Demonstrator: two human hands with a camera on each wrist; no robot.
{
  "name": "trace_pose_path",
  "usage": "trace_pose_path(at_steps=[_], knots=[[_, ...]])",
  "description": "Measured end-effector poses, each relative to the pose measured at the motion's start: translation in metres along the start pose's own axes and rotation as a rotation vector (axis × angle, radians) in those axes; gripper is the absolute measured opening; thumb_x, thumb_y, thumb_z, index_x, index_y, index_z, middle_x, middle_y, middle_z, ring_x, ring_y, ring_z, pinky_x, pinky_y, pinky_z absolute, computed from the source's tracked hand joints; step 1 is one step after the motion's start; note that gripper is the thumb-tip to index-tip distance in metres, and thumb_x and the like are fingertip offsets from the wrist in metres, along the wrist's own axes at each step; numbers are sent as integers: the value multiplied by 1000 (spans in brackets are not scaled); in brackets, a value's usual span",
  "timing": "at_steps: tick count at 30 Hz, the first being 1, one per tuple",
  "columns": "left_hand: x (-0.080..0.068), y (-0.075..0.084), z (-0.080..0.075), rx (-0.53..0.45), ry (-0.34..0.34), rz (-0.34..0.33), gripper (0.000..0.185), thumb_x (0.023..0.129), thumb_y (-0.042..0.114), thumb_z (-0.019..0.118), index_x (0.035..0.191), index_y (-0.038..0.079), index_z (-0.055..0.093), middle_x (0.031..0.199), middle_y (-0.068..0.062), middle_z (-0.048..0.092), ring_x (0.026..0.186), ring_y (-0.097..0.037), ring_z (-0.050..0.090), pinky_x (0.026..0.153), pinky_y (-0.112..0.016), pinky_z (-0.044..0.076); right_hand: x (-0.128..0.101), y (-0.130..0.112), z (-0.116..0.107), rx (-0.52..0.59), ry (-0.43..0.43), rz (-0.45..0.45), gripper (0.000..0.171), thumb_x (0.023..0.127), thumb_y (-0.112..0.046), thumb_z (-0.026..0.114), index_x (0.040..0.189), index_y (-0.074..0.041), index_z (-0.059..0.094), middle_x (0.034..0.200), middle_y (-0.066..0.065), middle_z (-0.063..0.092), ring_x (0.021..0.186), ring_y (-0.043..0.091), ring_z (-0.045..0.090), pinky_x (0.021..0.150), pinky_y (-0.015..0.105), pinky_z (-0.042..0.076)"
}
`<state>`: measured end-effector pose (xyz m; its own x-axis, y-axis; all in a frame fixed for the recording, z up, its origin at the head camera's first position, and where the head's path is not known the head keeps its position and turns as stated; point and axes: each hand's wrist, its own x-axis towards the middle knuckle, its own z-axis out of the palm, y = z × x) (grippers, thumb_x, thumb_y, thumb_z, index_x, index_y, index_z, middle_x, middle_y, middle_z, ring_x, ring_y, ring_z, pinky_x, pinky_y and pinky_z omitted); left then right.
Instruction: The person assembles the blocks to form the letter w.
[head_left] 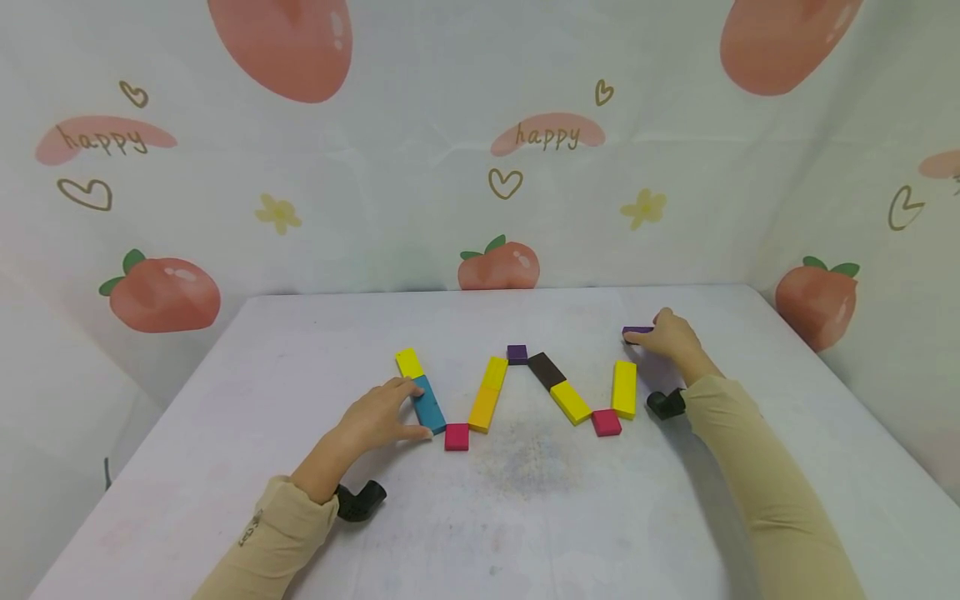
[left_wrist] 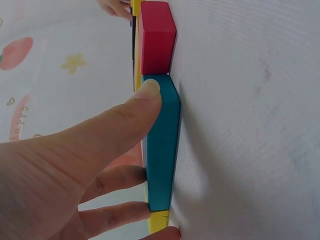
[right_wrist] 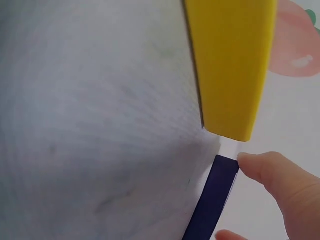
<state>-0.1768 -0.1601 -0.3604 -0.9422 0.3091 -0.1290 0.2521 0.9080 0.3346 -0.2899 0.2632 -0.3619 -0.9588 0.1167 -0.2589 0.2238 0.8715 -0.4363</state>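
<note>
**Laying coloured blocks in a zigzag on the white table**

Resting on the table [head_left: 225, 433], the left hand [head_left: 375, 417] has its fingers stretched out almost straight along a teal block [head_left: 429, 404]. From the left wrist view, the thumb tip presses the long edge of that block near its end, and two fingers touch the same edge further back; nothing is curled round it. The teal block lies flat, with a yellow block [head_left: 408, 362] touching its far end and a small red block [head_left: 456, 437] just at its near end.

Over on the far right, the right hand [head_left: 671, 337] pinches a dark purple block [head_left: 636, 332] between thumb and fingers. That block sits low at the table surface, just beyond the top of an upright-lying yellow block [head_left: 624, 388], close to it but apart.

Between the two hands runs the rest of the line: two yellow blocks [head_left: 487, 393] end to end slanting up to a small purple square [head_left: 517, 353], then a brown block [head_left: 546, 370] and another yellow one [head_left: 571, 402] slanting down to a second red block [head_left: 606, 422]. Both sleeves are beige, and a black camera mount [head_left: 360, 500] shows at each wrist.
</note>
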Motion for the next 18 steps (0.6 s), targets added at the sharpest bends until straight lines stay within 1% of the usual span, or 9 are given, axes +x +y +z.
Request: trace_pose_path(at_steps=[12,18], knots=[[0,0,0,6,-4,1,63,76,36,75,126,4,54,138,-20,47,122,-38,48,101,-51,43,-7,-1,-2,68,25,-71,71,86,-30,61,131,15,28,126,37,41,110,43,43,102,53,39],[0,-1,0,9,-3,4,63,77,36,75,126,3,54,138,-21,47,123,-38,48,102,-51,43,-9,0,-3,83,31,-112,71,86,-30,63,132,14,29,131,37,38,114,44,42,103,54,39]])
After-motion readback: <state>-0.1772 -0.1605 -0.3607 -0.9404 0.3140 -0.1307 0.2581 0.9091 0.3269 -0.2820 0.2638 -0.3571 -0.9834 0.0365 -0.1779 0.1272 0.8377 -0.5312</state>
